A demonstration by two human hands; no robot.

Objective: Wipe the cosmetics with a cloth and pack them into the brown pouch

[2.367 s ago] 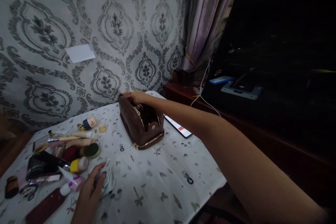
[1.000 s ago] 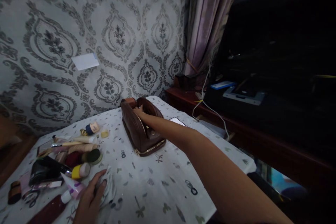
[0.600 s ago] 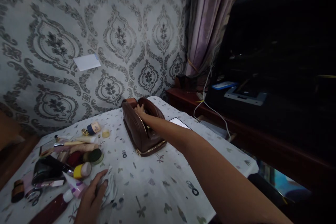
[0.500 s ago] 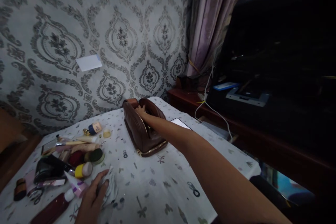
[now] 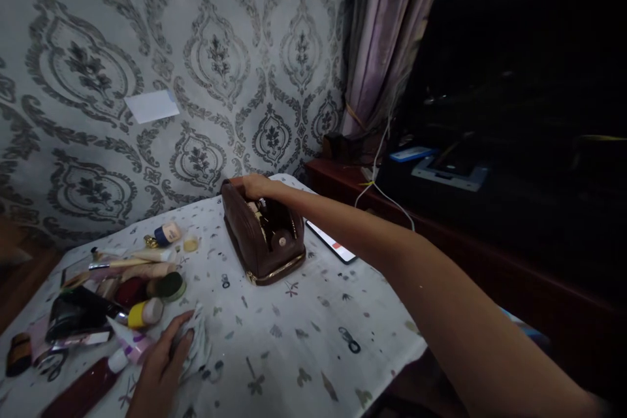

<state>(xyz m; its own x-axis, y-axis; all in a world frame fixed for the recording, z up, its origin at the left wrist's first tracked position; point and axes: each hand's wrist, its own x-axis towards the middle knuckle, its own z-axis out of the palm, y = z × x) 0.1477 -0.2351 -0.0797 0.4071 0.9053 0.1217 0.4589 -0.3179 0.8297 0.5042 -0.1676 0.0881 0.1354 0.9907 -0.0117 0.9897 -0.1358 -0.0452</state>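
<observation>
A brown zip-up makeup bag (image 5: pixel 245 228) with a gold zipper stands unzipped on the table, some items showing inside. My right hand (image 5: pixel 257 187) reaches over it to the far end of its opening; the fingers dip behind the rim and are mostly hidden. At the lower left, my left hand (image 5: pixel 159 362) rests on the table with thumb and fingers around a crumpled white cloth (image 5: pixel 196 343). Close to that hand lie a pink-and-white tube (image 5: pixel 134 344), a yellow-banded jar (image 5: pixel 144 313) and a dark red bottle (image 5: pixel 81 388).
A pile of cosmetics and brushes (image 5: pixel 117 281) covers the table's left side. A phone (image 5: pixel 333 241) with a lit screen lies right of the bag. White cables (image 5: pixel 377 163) hang by a dark red cabinet (image 5: pixel 326 173); a large black screen (image 5: pixel 514 111) stands at right.
My right hand has moved toward the far end of the bag's opening, uncovering more of the inside and the phone. The left hand keeps its place by the white cloth. The view has shifted slightly.
</observation>
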